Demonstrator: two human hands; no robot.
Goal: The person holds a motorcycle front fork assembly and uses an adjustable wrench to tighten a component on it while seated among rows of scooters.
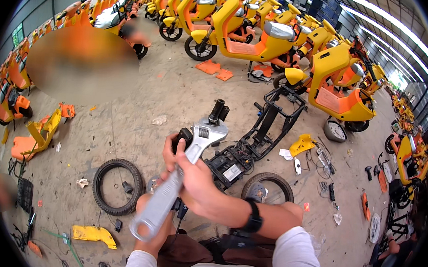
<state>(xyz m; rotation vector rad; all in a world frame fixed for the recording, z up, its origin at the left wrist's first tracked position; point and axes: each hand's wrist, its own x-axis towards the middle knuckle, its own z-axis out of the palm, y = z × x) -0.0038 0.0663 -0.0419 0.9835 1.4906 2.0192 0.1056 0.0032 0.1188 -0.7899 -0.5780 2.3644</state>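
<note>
A large silver adjustable wrench (179, 175) slants across the middle, its handle end toward me at the lower left. Its jaws sit around the base of an upright black tube (217, 110) at the front of a stripped black scooter frame (269, 122). My right hand (200, 178) is wrapped around the wrench handle, a black watch on its wrist. Beyond the handle, my left hand (169, 154) has its fingers curled around a short black rounded part (183, 138). The wrench hides most of that hand's palm and wrist.
Loose tyres (116, 186) lie beside my feet. Yellow panels (93, 235), cables and small parts litter the concrete floor. Yellow scooters (245, 36) stand in rows ahead; a wheel hub (335, 131) rests near one. Blurred patches cover the left side. Another person's arm (391, 246) shows at right.
</note>
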